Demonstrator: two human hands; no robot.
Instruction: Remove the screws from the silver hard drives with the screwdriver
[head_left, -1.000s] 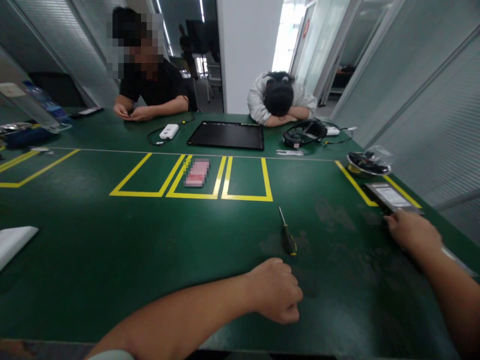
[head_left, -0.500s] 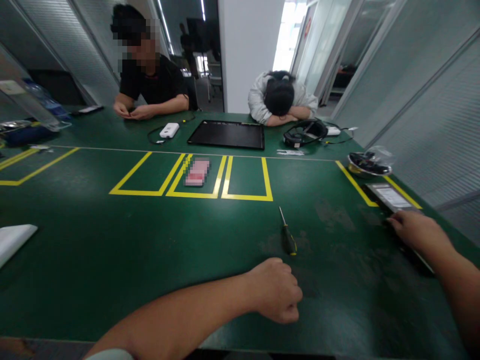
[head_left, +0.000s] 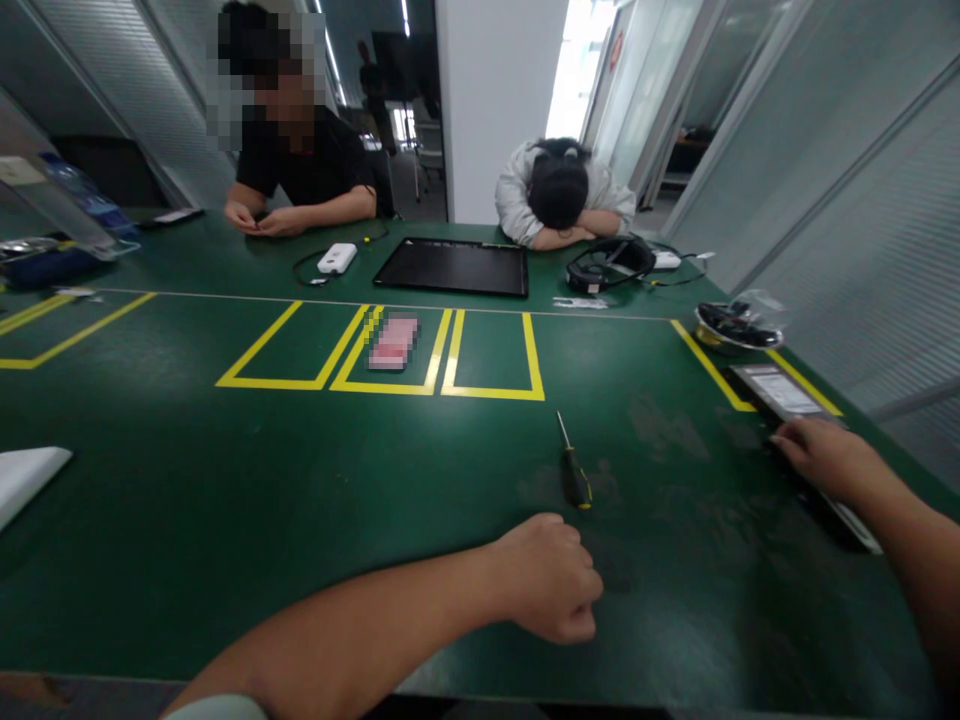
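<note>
My left hand (head_left: 551, 578) rests on the green table (head_left: 300, 480) as a closed fist, and nothing shows in it. Just beyond it lies a screwdriver (head_left: 576, 478) with a dark, yellow-trimmed handle, its shaft pointing away. My right hand (head_left: 829, 455) is at the right side of the table, fingers curled over a long, flat dark object (head_left: 840, 515). The hand hides its middle, so I cannot tell what kind of thing it is. Right beyond the fingers is a flat dark device with a white label (head_left: 784, 388), between yellow tape lines.
Several yellow tape outlines (head_left: 491, 393) mark the table; one holds a blurred pink item (head_left: 394, 343). Farther back are a black panel (head_left: 454, 268), a white box with a cable (head_left: 337, 258), a black headset (head_left: 609, 263) and a bowl of parts (head_left: 739, 325). Two people sit opposite.
The near end of the flat dark object has shifted slightly toward the near right under my right hand. My left fist and the screwdriver stay in place.
</note>
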